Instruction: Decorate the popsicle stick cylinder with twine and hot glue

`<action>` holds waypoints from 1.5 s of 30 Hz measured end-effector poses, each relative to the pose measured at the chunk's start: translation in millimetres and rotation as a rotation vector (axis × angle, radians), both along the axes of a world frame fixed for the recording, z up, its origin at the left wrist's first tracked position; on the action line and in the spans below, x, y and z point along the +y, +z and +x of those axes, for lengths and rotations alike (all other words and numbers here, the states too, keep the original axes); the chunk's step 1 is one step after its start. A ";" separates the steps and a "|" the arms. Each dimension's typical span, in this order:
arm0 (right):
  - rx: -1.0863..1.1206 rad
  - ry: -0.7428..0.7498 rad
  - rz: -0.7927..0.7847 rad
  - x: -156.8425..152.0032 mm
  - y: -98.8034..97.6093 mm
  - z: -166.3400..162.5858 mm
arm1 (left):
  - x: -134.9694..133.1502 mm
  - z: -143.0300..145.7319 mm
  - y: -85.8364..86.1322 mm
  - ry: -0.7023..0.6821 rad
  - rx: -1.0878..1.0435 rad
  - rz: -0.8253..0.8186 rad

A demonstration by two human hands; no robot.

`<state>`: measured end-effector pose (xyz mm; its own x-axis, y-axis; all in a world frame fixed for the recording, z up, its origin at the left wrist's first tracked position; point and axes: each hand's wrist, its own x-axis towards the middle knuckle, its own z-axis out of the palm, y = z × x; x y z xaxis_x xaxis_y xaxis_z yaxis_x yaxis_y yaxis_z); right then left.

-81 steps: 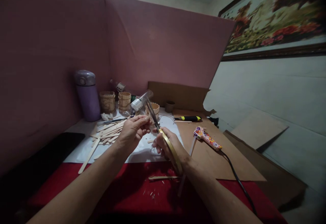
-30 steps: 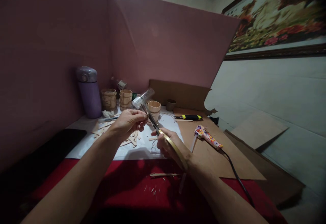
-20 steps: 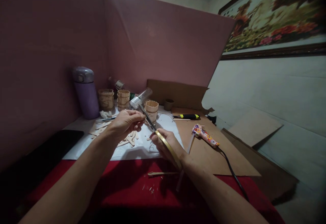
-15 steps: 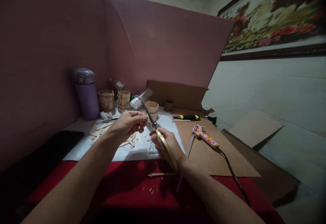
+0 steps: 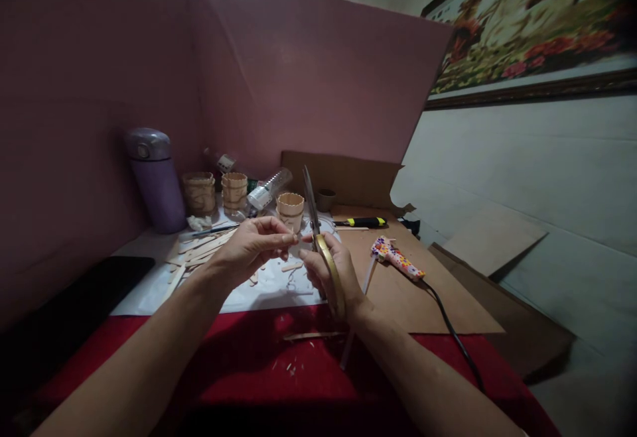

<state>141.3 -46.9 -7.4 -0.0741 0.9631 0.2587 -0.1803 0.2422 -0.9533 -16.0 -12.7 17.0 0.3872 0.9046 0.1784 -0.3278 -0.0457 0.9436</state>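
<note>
The right hand (image 5: 350, 284) wraps around gold-handled scissors (image 5: 325, 256). Left of the scissors, the left hand (image 5: 256, 243) pinches a tiny piece (image 5: 294, 231); right of them lies a floral glue gun (image 5: 398, 259)

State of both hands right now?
Left hand: closed in a pinch; anything held is too small to tell.
Right hand: closed, holding the scissors by the handles.

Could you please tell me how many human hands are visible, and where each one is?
2. The left hand is in front of the wooden sticks, pinching what seems a tiny pale piece; the right hand is to its right, holding the scissors. No others show.
</note>
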 end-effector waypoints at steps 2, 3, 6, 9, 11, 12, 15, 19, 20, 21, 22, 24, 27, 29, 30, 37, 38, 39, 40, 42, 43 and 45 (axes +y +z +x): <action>-0.024 -0.035 0.015 1.0 -0.7 1.2 | -0.3 0.6 0.4 0.018 0.015 -0.008; -0.037 -0.050 0.029 1.6 -0.9 2.0 | -0.7 1.1 0.5 0.029 0.024 -0.013; -0.056 -0.072 0.071 3.2 -0.7 4.6 | -2.2 3.1 0.6 0.067 0.061 -0.028; -0.037 -0.067 0.072 3.2 1.2 5.2 | -3.0 5.2 -0.2 0.106 0.086 -0.053; -0.017 -0.059 0.042 2.1 3.3 4.4 | -2.4 5.8 -0.7 0.125 0.088 -0.078; -0.007 -0.049 0.020 1.3 4.3 3.9 | -1.8 5.8 -0.9 0.135 0.084 -0.088; -0.001 0.020 -0.043 -0.8 6.2 3.0 | 0.9 3.9 -0.3 0.172 0.049 -0.097; -0.052 0.131 -0.092 -1.2 4.7 3.6 | 4.1 -1.5 2.8 0.274 -0.022 -0.089; -0.074 0.148 -0.095 -1.2 4.1 3.7 | 4.6 -2.8 3.5 0.296 -0.036 -0.088; -0.099 0.162 -0.093 -1.5 3.5 3.6 | 5.0 -3.9 4.1 0.311 -0.046 -0.085; -0.127 0.177 -0.091 -2.0 3.0 3.4 | 5.3 -4.8 4.6 0.320 -0.055 -0.083; -0.176 0.204 -0.090 -3.9 2.3 2.2 | 5.5 -5.8 5.1 0.327 -0.070 -0.081; -0.208 0.227 -0.100 -7.3 1.6 0.0 | 5.2 -6.2 6.0 0.331 -0.097 -0.098; -0.214 0.224 -0.100 -8.9 1.2 -0.9 | 4.7 -6.3 6.9 0.333 -0.109 -0.112; -0.218 0.223 -0.097 -9.4 1.2 -1.0 | 4.4 -6.3 7.5 0.331 -0.113 -0.115; -0.265 0.242 -0.075 -8.0 -0.6 0.1 | 1.8 -6.1 11.2 0.333 -0.121 -0.121; -0.270 0.249 -0.066 -7.5 -1.1 0.2 | 1.5 -6.0 11.7 0.335 -0.122 -0.120; -0.275 0.254 -0.057 -7.1 -1.5 0.2 | 1.1 -5.8 12.0 0.337 -0.122 -0.119; -0.278 0.256 -0.052 -6.8 -1.6 0.2 | 0.8 -5.8 12.2 0.338 -0.122 -0.117; -0.281 0.258 -0.053 -6.9 -1.3 0.0 | 0.6 -5.8 12.2 0.339 -0.120 -0.111; -0.281 0.263 -0.056 -7.1 -0.8 -0.1 | 0.6 -5.9 12.0 0.337 -0.120 -0.107; -0.280 0.265 -0.067 -7.8 0.1 -0.4 | 0.9 -6.4 11.6 0.336 -0.116 -0.096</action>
<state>140.9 -54.7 -7.3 -0.3813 0.9153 0.1302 0.0407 0.1573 -0.9867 -22.5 -11.8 28.5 0.0480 0.9926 0.1118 -0.4145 -0.0820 0.9063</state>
